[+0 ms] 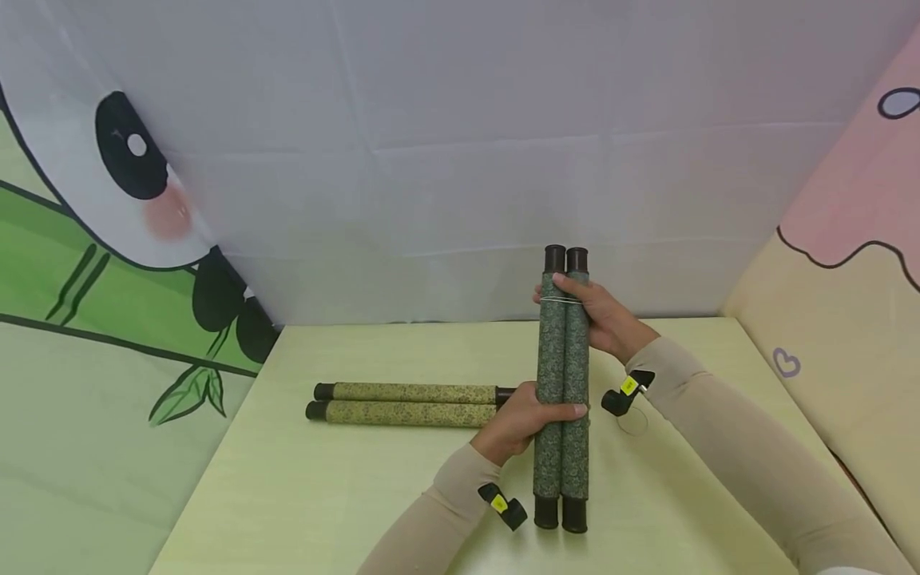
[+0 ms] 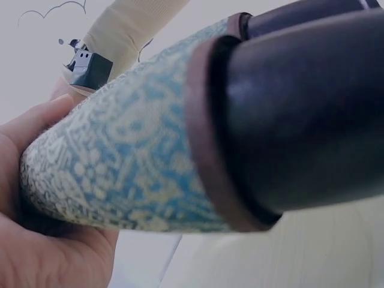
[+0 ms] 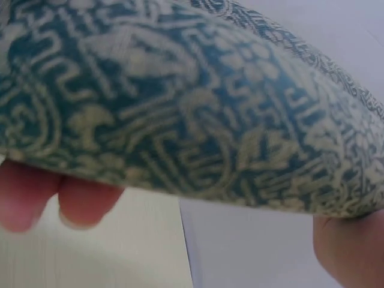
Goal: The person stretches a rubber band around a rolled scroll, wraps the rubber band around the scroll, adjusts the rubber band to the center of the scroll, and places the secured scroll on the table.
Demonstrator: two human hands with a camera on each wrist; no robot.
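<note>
A double-roller hand scroll [image 1: 551,351], wrapped in dark green patterned cloth with black knobs at both ends, stands nearly upright over the table. A thin white band [image 1: 561,300] loops around both rolls near the top. My left hand [image 1: 513,419] grips the scroll below its middle, thumb laid across the front of both rolls. Higher up, my right hand [image 1: 612,319] holds it from the right near the band, thumb on the front and fingers behind. In the left wrist view, a black end knob [image 2: 306,114] looms close. Patterned cloth [image 3: 180,114] fills much of the right wrist view.
A yellow patterned double-roller scroll [image 1: 410,414] lies sideways on the pale table [image 1: 287,495], its right end partly behind the left hand. A white cloth backdrop [image 1: 460,200] rises behind the table, with printed cloths on both sides.
</note>
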